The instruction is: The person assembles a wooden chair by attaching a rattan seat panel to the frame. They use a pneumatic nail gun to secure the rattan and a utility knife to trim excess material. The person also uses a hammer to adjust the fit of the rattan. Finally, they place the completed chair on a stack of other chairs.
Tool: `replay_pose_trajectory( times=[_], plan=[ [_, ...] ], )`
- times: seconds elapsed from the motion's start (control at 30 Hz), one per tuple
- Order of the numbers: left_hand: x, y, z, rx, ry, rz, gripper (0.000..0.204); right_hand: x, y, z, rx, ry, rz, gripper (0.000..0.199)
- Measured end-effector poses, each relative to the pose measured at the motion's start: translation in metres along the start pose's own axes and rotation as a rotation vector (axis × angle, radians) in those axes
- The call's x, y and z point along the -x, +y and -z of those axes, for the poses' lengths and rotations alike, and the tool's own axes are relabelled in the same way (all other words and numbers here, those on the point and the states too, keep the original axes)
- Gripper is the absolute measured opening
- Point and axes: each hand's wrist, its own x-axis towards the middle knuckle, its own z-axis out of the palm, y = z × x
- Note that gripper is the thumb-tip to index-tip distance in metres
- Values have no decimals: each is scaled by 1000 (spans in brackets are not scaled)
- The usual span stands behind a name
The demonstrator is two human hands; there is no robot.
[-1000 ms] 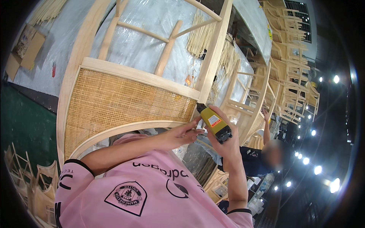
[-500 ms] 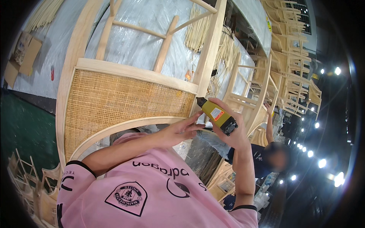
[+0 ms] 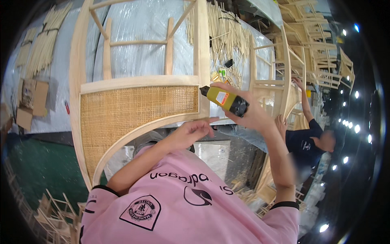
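A pale wooden chair frame (image 3: pixel 199 49) with a woven cane panel (image 3: pixel 138 110) stands close in front of me. My right hand (image 3: pixel 254 116) grips a yellow and black hand tool (image 3: pixel 223 99), whose dark tip touches the frame's upright post beside the panel's right edge. My left hand (image 3: pixel 191 131) rests with fingers stretched out along the curved lower rail (image 3: pixel 134 136), just under the panel's right corner. It holds nothing. My pink shirt (image 3: pixel 183 207) fills the lower part of the view.
Another person in a dark blue shirt (image 3: pixel 304 142) works at the right, one arm raised to a chair frame (image 3: pixel 284 81). Stacked chair frames (image 3: pixel 321 49) fill the upper right. Bundles of sticks (image 3: pixel 227 32), clear plastic sheeting (image 3: pixel 138 57), cardboard boxes (image 3: pixel 30 101) and a green floor (image 3: pixel 44 171) surround the frame.
The view has swung, so the frame now looks more upright. The tool's tip has moved up to the upright post. My left hand stays on the curved rail.
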Motion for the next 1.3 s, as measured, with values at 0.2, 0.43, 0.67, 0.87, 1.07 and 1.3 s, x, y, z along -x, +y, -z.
replay_pose_trajectory(
  times=[0.2,0.43,0.67,0.87,1.07,1.3],
  plan=[
    [48,8,-4,-305,-88,226,24,90,65,-109,-306,482,-207,73],
    [136,-46,15,-770,335,530,35,79,234,-262,-459,535,-544,69],
    [331,-151,20,-495,1229,678,46,2,427,-353,34,624,-652,61],
    [438,-153,-24,-617,1823,332,59,-89,399,-327,-254,585,-133,62],
    [394,-154,-17,-783,2067,67,47,-147,288,-291,-1311,470,-47,51],
    [382,-68,-41,-961,2208,55,38,-80,109,-128,-291,805,331,33]
  ],
)
